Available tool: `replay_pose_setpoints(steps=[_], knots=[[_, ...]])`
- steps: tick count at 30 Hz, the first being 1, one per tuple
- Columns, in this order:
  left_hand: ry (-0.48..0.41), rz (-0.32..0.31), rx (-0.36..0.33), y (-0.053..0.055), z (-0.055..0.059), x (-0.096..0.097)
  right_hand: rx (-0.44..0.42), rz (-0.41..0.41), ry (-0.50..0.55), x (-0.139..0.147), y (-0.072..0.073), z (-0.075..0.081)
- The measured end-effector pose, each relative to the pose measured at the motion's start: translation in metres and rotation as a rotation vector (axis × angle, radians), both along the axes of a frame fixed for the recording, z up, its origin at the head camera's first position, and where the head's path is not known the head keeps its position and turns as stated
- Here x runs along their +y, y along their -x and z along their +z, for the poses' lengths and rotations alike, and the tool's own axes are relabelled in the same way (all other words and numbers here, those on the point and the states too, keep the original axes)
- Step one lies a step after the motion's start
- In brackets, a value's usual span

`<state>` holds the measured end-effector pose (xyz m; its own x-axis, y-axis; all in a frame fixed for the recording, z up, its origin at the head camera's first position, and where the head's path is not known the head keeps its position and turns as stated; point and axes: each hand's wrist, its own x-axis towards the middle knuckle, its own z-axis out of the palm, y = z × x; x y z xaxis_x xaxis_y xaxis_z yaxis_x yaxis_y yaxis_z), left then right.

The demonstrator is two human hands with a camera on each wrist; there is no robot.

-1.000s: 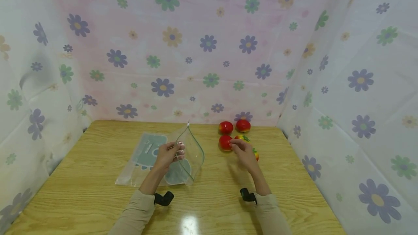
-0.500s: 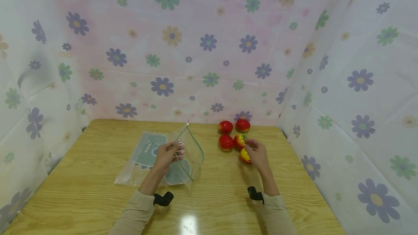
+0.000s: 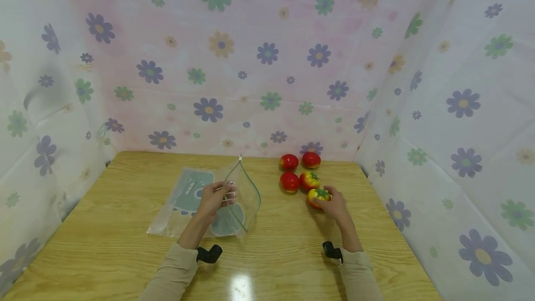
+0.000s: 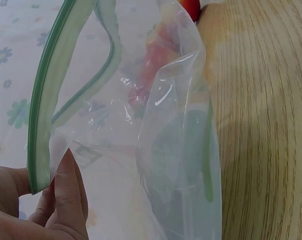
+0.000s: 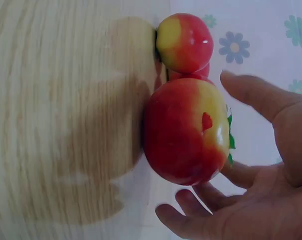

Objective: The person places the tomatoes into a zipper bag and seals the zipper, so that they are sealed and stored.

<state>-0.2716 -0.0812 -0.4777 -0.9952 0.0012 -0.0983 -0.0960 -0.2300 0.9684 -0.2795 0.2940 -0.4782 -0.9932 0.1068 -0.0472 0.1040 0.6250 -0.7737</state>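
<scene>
My left hand (image 3: 211, 202) pinches the edge of a clear zip bag (image 3: 250, 194) with a green seal strip and a printed pattern. The bag's mouth gapes toward the right; in the left wrist view the thumb and fingertips hold the rim by the green strip (image 4: 38, 125). My right hand (image 3: 336, 206) is at the nearest red-and-yellow tomato (image 3: 314, 197), which has a green leafy top. In the right wrist view the fingers spread around this tomato (image 5: 178, 132), the thumb standing apart from it; finger contact on the far side is unclear.
Another yellow-topped tomato (image 3: 308, 180) sits just behind the nearest one. Several red ones, such as the red fruit (image 3: 289, 182), stand close by on the wooden table (image 3: 267, 259). Flower-patterned cloth (image 3: 251, 82) encloses the table's back and sides.
My right hand has moved from beside the front red fruit to the nearest tomato at the right. That tomato has turned, its green top now facing up. The left hand stays with the bag.
</scene>
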Motion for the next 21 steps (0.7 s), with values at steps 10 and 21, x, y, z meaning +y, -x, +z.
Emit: replay_pose_setpoints(steps=[10, 21], knots=[[-0.008, 0.006, 0.013, 0.0004, -0.0004, -0.0005, -0.044, 0.025, 0.093, 0.0047, 0.0018, -0.0063], [0.004, 0.012, 0.005, 0.0017, 0.0026, 0.0016, -0.025, 0.014, 0.103, 0.0096, 0.0030, -0.0075]])
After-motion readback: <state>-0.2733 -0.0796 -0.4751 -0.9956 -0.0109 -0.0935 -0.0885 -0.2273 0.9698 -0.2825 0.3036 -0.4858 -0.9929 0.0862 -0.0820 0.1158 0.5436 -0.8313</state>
